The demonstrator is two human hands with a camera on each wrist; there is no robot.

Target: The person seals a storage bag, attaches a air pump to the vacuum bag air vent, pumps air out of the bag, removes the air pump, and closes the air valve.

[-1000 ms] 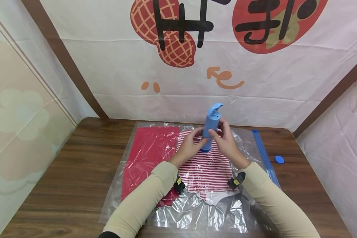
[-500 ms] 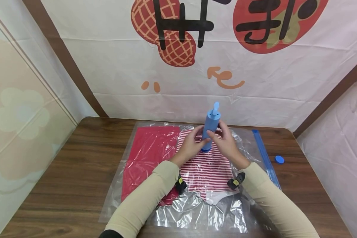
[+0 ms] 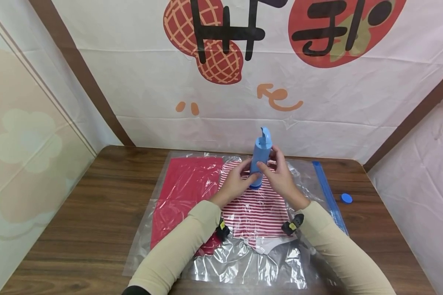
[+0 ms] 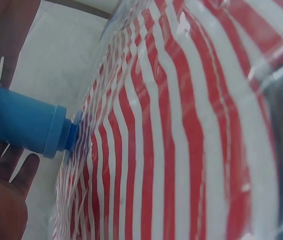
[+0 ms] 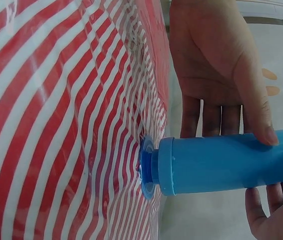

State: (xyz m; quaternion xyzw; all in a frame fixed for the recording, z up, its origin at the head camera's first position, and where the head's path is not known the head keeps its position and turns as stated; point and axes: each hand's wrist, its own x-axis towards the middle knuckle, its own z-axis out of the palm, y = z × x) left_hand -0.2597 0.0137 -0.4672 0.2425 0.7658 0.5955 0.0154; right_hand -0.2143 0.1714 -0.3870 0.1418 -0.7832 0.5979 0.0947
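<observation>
A light-blue hand pump [image 3: 261,152] stands nearly upright over the striped cloth in a clear plastic bag [image 3: 240,262]. Its lower end sits on a round blue valve [image 5: 146,167] in the bag film. My left hand [image 3: 236,182] holds the pump from the left, thumb in front. From the other side my right hand [image 3: 282,180] grips it slightly higher, with its thumb across the front. The pump's curved handle [image 3: 266,135] rises from the top. Between the pump's collar [image 4: 55,131] and the valve, a darker blue neck shows in the left wrist view.
Inside the bag, a red cloth [image 3: 192,184] lies left of the red-and-white striped garment [image 3: 256,213]. A blue zip strip [image 3: 326,188] runs along the bag's right side. Beyond it, a blue round cap [image 3: 346,198] lies on the wooden table [image 3: 70,221]. A printed curtain hangs behind.
The pump's top handle has turned round to face another way, and the pump's top has shifted slightly left. Both hands stay around the pump in nearly the same place.
</observation>
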